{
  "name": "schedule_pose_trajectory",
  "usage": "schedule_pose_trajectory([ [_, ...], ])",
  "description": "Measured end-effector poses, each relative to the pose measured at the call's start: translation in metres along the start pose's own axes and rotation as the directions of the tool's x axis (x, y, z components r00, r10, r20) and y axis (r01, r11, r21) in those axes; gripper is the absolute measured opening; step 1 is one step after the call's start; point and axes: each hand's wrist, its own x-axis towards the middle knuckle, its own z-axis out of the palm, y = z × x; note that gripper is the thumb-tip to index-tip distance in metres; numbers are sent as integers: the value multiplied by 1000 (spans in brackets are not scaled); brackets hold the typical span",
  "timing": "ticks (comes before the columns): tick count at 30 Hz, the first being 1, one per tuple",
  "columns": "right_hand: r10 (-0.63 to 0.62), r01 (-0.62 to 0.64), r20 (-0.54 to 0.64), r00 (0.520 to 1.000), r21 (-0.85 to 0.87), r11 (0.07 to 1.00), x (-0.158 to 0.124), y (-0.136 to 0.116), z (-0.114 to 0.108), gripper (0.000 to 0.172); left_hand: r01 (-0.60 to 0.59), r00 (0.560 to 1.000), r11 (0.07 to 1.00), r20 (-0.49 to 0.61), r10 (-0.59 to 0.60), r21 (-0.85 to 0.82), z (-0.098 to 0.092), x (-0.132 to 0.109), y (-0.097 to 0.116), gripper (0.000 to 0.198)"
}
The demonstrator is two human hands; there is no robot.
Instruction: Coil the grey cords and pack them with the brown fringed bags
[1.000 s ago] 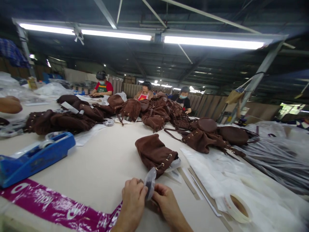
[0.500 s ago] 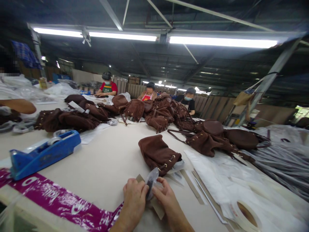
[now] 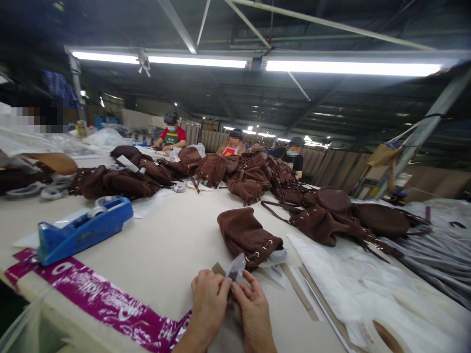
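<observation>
Small clear bag [image 3: 236,268] | left hand [image 3: 209,305], right hand [image 3: 250,308] pinching it

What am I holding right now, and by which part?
A small clear plastic bag, pinched by its lower end between the fingertips of the left hand and the right hand; its top sticks up free.

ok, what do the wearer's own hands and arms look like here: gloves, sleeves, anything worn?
No gloves: the left hand and right hand are both bare. No ring, watch or wristband shows on either. The forearms are bare down to the bottom edge of the picture, so no sleeve is in view. Nails are short and unpainted as far as can be seen. No markings or tape on the hands.
</observation>
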Motion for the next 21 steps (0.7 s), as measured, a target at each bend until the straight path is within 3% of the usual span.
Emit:
schedule_pose_trajectory([
  [5, -23, 23, 0, 1000, 15, 1000, -1, 0, 6, 64, 0, 995, 952, -95, -30, -307, 3, -2, -10, 29],
  [12, 21, -21, -2, 1000, 72, 997, 0, -1, 7, 70, 102, 985, 905, -87, -151, -414, 13, -2, -15, 27],
  [16, 51, -55, 75, 996, 53, 997, 1, -7, 3, 67, 127, 988, 872, -19, -155, -473, 8, 2, -19, 26],
  [21, 194, -184, 199, 961, -69, 980, 4, -19, -2, 57, 189, 978, 830, 175, -112, -524, -6, 10, -26, 24],
])
